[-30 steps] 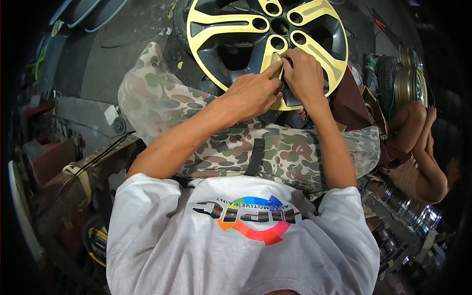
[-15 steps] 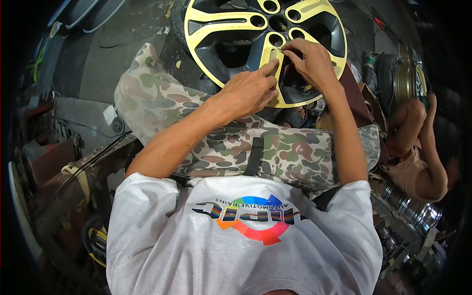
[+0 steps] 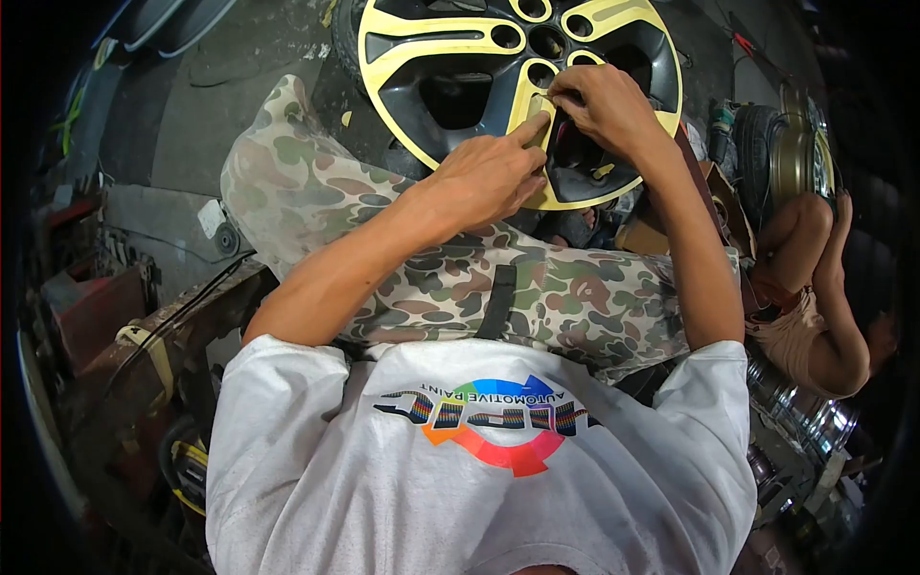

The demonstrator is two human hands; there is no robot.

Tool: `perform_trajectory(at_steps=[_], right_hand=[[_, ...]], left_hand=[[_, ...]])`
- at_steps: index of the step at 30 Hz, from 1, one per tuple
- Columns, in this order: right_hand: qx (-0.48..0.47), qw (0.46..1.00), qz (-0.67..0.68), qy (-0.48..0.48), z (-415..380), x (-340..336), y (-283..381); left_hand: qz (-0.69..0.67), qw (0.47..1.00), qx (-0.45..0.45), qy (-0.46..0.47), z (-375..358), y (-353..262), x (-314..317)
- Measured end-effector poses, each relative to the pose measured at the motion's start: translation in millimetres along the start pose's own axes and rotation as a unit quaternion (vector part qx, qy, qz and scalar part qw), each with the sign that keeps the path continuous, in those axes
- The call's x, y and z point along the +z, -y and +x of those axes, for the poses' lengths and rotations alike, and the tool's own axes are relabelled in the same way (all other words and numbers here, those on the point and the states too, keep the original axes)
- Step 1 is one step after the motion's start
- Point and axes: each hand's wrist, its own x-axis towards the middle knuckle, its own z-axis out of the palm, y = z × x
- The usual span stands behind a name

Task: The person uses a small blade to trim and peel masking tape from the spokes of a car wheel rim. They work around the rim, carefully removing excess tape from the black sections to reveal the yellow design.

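Overhead, the concrete floor (image 3: pixel 182 134) filled the left of the view, and the person's white printed shirt (image 3: pixel 479 470) took up the bottom. Above it lay the camouflage trousers (image 3: pixel 431 278), knees drawn up under both forearms and hiding the lower rim of the wheel. The alloy wheel (image 3: pixel 450 57) rested just beyond the knees, its dark body covered along spokes and rim with yellow masking tape (image 3: pixel 431 43). A second person crouched at the right edge, a bare arm (image 3: pixel 843 297) folded beside another wheel (image 3: pixel 800 144) standing on edge. Rusty metal clutter (image 3: pixel 105 326) sat at the left, well apart from the work. The left hand (image 3: pixel 489 177) was loosely curled with its forefinger stretched out, the tip pressing on the taped spoke near the hub. The right hand (image 3: pixel 604 105) was bent close above it, fingertips pinched on the tape at the same spoke; whether it held a loose strip could not be told. A small yellow scrap (image 3: pixel 350 119) lay on the floor beside the wheel.
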Motion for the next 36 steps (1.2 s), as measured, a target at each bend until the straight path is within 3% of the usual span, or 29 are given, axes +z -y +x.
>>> perform_trajectory(at_steps=[4,13,16,18,27,36], right_hand=[[0.044,0.998,0.037,0.037,-0.1,1.7,10.0],[0.054,0.990,0.115,-0.065,-23.1,19.1,6.5],[0.110,0.984,0.130,-0.046,-30.7,17.9,18.3],[0.232,0.944,0.234,-0.029,-31.2,16.0,30.2],[0.146,0.969,0.132,-0.151,-36.8,32.5,39.8],[0.175,0.955,0.190,-0.147,-35.9,50.9,40.2]], left_hand=[[0.007,1.000,-0.006,0.017,-0.2,-3.5,-4.7],[0.008,1.000,0.001,0.005,-1.0,-0.5,0.1],[-0.006,1.000,0.012,-0.002,-1.0,0.8,0.4],[-0.001,1.000,0.011,0.005,-0.2,-0.7,-0.4],[-0.010,1.000,0.005,0.008,-4.0,-3.3,-1.9],[-0.026,0.999,-0.018,0.037,-10.2,-7.1,-10.9]])
